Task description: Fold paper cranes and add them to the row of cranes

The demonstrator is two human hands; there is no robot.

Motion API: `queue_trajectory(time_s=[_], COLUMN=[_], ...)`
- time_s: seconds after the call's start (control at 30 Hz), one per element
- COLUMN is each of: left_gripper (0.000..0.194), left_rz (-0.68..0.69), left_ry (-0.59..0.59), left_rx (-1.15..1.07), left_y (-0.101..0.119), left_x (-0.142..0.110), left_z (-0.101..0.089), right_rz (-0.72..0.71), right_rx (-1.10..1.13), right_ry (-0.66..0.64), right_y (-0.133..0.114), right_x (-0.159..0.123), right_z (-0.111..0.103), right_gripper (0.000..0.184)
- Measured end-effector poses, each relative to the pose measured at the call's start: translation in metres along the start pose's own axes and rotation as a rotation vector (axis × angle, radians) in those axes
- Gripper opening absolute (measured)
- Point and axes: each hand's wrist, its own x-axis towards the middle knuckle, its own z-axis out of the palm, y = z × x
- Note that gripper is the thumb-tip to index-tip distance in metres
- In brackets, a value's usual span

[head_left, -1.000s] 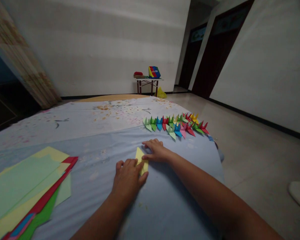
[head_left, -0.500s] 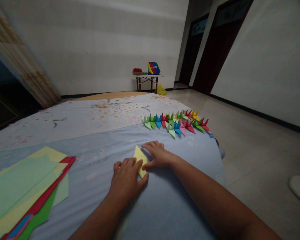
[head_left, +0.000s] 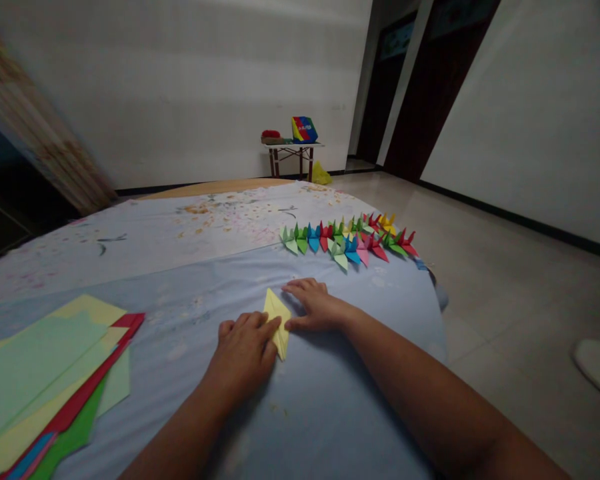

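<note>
A folded yellow paper, a narrow diamond with pointed ends, lies flat on the blue cloth. My left hand covers its lower left side, holding it down with the fingertips; its thumb lies near the paper's lower tip. At the right edge is my right hand, its thumb touching the paper and its fingers stretched out beyond the upper right edge, thumb and fingers apart. Beyond the hands, several folded paper cranes in green, blue, red, pink and yellow stand close together in rows.
To the left lies a fanned stack of coloured paper sheets. A blue cloth and a white floral cloth cover the round table. Against the far wall stands a small table bearing a colourful box.
My left thumb has drawn in from the right of the paper's lower tip to the left side. My right hand stays at the right edge. The view has shifted slightly.
</note>
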Motion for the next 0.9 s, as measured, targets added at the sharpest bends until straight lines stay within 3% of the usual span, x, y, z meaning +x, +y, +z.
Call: queue_trajectory(time_s=[0.27, 0.57, 0.8, 0.9], left_gripper=[0.042, 0.04, 0.038, 0.039], left_rz=[0.019, 0.028, 0.049, 0.066], left_ry=[0.0, -0.018, -0.008, -0.01], left_rx=[0.006, 0.007, -0.007, -0.038], left_y=[-0.003, -0.002, -0.006, -0.01], left_x=[0.001, 0.0, 0.0, 0.0], left_z=[0.003, -0.002, -0.001, 0.0], right_rz=[-0.02, -0.005, -0.042, -0.024], right_rx=[-0.072, -0.076, -0.044, 0.011], right_ry=[-0.012, -0.004, -0.091, -0.086], right_y=[-0.004, -0.009, -0.015, -0.012], right_x=[-0.001, -0.001, -0.007, -0.006], right_z=[0.005, 0.005, 0.0, 0.0], right_gripper=[0.092, 0.095, 0.115, 0.109])
